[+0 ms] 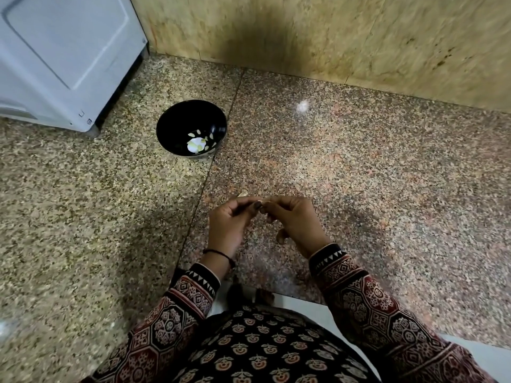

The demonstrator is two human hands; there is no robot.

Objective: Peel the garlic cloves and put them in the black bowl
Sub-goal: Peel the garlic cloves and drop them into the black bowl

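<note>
The black bowl [177,120] stands on the speckled granite counter, up and to the left of my hands, with several pale peeled garlic cloves [197,144] lying in its bottom. My left hand [229,221] and my right hand [297,219] meet fingertip to fingertip over the counter's middle. Between the fingertips they pinch a small garlic clove [262,203], mostly hidden by the fingers. A pale sliver of garlic skin [242,194] sticks out just above my left fingers.
A white appliance [60,56] stands at the back left, close to the bowl. A yellowish stone wall [359,37] runs along the back. The counter's front edge [304,299] lies just below my wrists, against my patterned clothing.
</note>
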